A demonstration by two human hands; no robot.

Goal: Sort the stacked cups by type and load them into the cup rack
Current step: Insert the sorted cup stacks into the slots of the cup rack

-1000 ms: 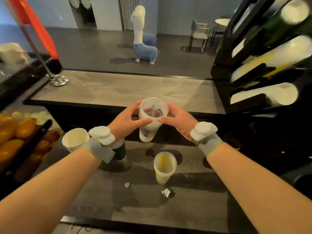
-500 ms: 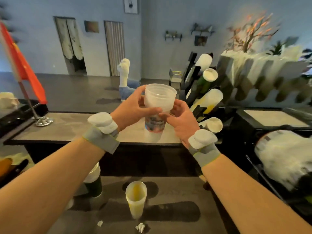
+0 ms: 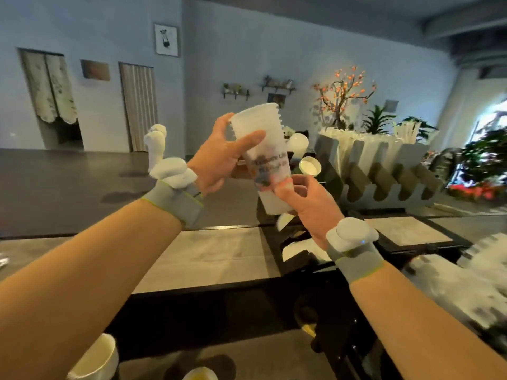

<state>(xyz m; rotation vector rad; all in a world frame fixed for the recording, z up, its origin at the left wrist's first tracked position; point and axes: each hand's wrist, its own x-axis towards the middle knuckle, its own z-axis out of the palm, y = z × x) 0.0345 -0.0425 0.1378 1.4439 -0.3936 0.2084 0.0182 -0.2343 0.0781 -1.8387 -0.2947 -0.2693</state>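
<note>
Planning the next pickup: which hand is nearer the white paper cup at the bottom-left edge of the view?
Left. The left hand is raised, gripping the frosted plastic cup stack, on the same side as the white paper cup. The right hand holds the stack's base, farther right.

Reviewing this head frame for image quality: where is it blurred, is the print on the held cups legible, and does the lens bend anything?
Head view: motion smear is heaviest at the right edge, where a white blurred mass cannot be identified; print on the stack of translucent cups is too soft to read fully; wide-angle distortion bows the counter edge; the scene is dim and bluish, with a blown-out window.
</note>
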